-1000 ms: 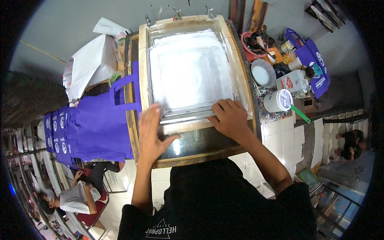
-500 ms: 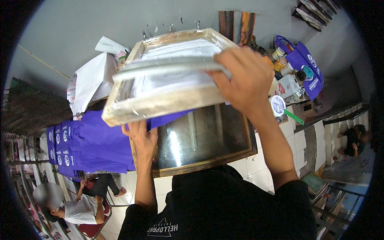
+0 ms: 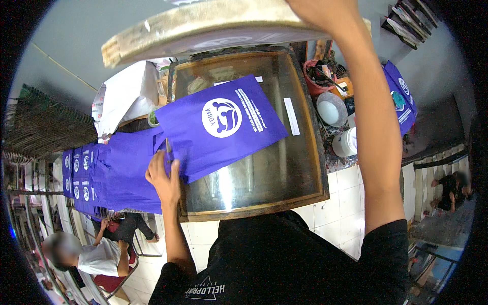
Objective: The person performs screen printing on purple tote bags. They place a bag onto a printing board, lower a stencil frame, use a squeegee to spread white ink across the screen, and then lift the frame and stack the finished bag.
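My right hand [image 3: 325, 15] is closed on the near edge of a pale wooden screen printing frame [image 3: 203, 30], raised and tilted above the far side of the table; its fingers are partly cut off by the upper rim. Below it, a purple cloth bag [image 3: 193, 122] with a white round print lies askew on a dark glass-topped printing table [image 3: 300, 178]. My left hand [image 3: 165, 178] is at the bag's left edge, beside its handle end. Its thumb and fingers are apart, and whether they touch the cloth is hard to see.
More purple bags [image 3: 122, 175] lie spread at the left, near a white paper-wrapped package [image 3: 127, 94]. To the right stand a white tub [image 3: 345, 142], a translucent bowl [image 3: 331, 109] and a red pot [image 3: 316, 81] of tools. A person [image 3: 104, 259] sits at lower left; another is far right.
The frame has gone up and away from me in my right hand, uncovering the printed bag on the glass. The squeegee-like bar is out of view. My left hand has shifted slightly left.
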`<state>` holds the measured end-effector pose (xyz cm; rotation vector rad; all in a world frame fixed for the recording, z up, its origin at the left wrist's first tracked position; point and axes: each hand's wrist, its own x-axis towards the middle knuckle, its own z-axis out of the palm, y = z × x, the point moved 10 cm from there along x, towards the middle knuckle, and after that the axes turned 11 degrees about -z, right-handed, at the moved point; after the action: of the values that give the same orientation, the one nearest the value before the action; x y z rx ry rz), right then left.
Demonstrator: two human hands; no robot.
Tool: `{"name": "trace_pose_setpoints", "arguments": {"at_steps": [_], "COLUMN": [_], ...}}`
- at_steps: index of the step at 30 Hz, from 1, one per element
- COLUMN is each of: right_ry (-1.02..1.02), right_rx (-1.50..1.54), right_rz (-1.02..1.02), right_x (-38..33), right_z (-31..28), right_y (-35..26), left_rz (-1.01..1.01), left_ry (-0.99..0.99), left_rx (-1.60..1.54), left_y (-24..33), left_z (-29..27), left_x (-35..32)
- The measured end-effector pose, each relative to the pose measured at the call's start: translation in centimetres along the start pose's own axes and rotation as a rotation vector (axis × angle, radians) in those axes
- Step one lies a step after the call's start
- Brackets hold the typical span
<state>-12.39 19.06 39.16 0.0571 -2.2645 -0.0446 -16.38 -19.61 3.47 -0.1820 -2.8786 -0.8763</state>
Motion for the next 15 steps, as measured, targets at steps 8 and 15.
{"name": "trace_pose_setpoints", "arguments": {"at_steps": [8, 15], "right_ry": [-0.038, -0.02], "right_rx": [0.023, 0.07], "right_rz": [-0.013, 0.024], "right_x": [4.8, 6.4], "right_z": [1.3, 1.5], "right_y": [2.1, 3.5], "left_rz": [-0.421, -0.529], "left_ry": [-0.324, -0.096], "left_rx": [-0.251, -0.424], "left_y": [-9.3, -18.2], "left_z": [3.6, -9.2], "left_x": [7.2, 8.3]}}
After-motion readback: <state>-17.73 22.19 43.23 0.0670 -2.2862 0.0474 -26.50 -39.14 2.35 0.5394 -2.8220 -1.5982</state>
